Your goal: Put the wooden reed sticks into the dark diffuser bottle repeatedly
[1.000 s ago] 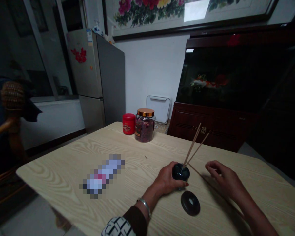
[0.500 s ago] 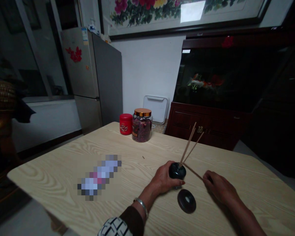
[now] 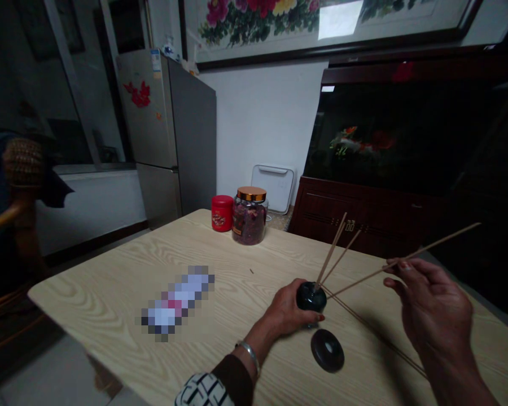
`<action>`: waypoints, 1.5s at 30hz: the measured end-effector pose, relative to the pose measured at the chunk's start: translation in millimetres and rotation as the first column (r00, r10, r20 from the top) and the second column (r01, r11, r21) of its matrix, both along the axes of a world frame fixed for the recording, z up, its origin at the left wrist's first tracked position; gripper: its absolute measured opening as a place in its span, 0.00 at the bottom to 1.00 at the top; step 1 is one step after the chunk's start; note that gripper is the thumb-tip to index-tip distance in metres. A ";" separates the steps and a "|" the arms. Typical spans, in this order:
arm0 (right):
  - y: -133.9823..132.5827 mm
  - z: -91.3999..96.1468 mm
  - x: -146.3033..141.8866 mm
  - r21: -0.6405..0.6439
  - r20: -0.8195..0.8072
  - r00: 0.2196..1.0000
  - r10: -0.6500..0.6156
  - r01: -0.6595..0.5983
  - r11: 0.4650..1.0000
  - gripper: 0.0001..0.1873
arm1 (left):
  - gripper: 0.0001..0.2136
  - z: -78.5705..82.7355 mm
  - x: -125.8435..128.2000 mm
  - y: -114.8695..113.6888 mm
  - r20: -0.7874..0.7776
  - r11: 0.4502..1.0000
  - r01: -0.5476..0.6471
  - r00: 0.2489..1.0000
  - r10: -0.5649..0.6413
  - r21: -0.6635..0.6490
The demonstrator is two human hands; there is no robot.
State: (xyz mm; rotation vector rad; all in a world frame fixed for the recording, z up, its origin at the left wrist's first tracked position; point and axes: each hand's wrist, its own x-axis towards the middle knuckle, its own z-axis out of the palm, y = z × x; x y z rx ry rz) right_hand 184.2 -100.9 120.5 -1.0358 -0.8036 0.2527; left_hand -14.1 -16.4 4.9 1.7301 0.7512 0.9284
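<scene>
My left hand (image 3: 284,311) is wrapped around a small, dark, glossy diffuser bottle (image 3: 310,298) on the table. Several thin brown reed sticks (image 3: 332,248) stand in its mouth, leaning up to the right. Pinched in the fingers of my right hand (image 3: 436,301) is one long reed stick (image 3: 442,241), slanting so that its lower end is close beside the bottle. Beneath it, more reed sticks (image 3: 379,336) lie on the tabletop, running from the bottle to behind my right wrist. A dark round ring with a centre hole (image 3: 319,352) lies in front of the bottle.
On the wooden table (image 3: 110,282) lies a blurred-out, long flat item (image 3: 180,301). At the back edge stand a red canister (image 3: 222,214) and a jar with a copper lid (image 3: 249,217). A tiny dark scrap (image 3: 251,271) is mid-table. Beyond are a fridge (image 3: 195,135) and a fish tank (image 3: 389,129).
My right hand has risen and moved right, lifting one reed stick off the table. My left hand keeps its hold on the bottle. The whole view has shifted slightly.
</scene>
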 end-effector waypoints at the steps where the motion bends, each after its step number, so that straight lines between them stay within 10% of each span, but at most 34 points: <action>1: 2.2 0.4 -6.2 0.013 0.029 1.000 -0.006 0.005 1.000 0.13 | 0.32 1.0 -0.2 -0.5 -0.002 1.000 -0.001 1.000 0.001 0.002; 12: 18.9 -9.7 -24.3 -0.028 0.162 0.987 0.003 0.001 1.000 0.13 | 0.33 2.0 -1.1 0.4 -0.035 1.000 -0.018 0.999 0.019 0.013; 24: 22.8 -47.4 -35.6 -0.370 0.303 0.896 0.325 -0.204 0.906 0.15 | 0.32 0.3 -0.3 0.6 -0.045 0.999 -0.030 0.998 0.031 0.037; 29: 22.3 -63.3 17.5 -0.539 0.525 0.785 0.330 0.006 0.842 0.15 | 0.34 0.9 -0.8 -0.3 -0.034 1.000 -0.025 0.999 0.026 0.015; 35: 12.7 -97.6 69.3 -0.682 0.728 0.483 0.488 0.429 0.592 0.07 | 0.32 0.5 -1.2 -0.5 -0.017 1.000 -0.010 1.000 0.011 0.012; 45: 17.7 -108.9 70.9 -0.721 0.692 0.437 0.575 0.455 0.522 0.08 | 0.31 -7.5 1.4 2.3 0.007 1.000 -0.002 1.000 0.002 0.014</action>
